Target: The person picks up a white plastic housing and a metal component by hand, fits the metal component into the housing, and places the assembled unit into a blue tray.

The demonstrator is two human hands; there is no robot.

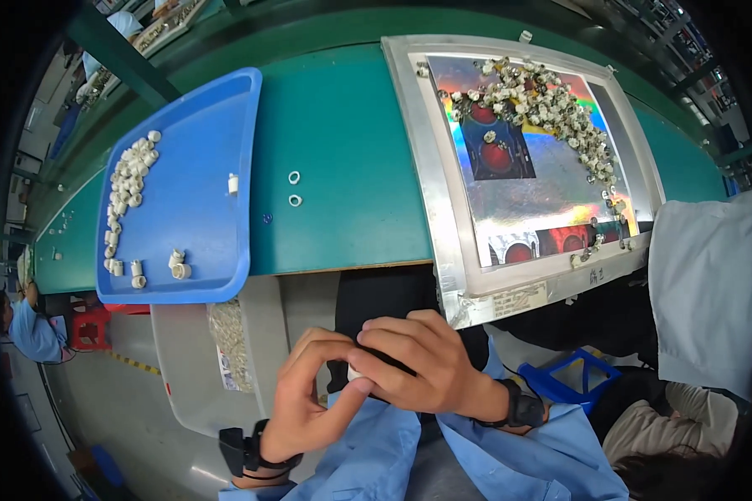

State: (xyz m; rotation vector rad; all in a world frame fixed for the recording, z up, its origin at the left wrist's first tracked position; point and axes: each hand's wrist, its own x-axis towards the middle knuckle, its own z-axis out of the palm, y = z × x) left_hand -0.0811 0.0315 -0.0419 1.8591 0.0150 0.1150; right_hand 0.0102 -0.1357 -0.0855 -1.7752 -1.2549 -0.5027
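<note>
White small rounded piece (353, 372) is held at the fingertips, near side of the scene, just off the green tabletop (342, 150); mostly covered by the fingers. It is pressed between the left hand's (313, 392) thumb tip, on its near side, and the fingertips of the right hand (422, 363), on its far side. Left thumb and forefinger are bent into a loop, gap left in the middle, tips nearly together. Right fingers are curled, closed in on the piece; exact right thumb contact cannot be told. Black bands are worn on both wrists.

Far left: blue rectangular plastic tray (196, 225), with white cylindrical pieces (128, 174) clustered along its left side, a few more set apart at the near edge and right wall. Two small white rings (295, 200) are seen right of the tray. Far right: silver metal-framed panel (434, 192), topped by a curved heap of white-and-metal pieces (551, 104). Translucent plastic bin (188, 359) is placed below the tray.
</note>
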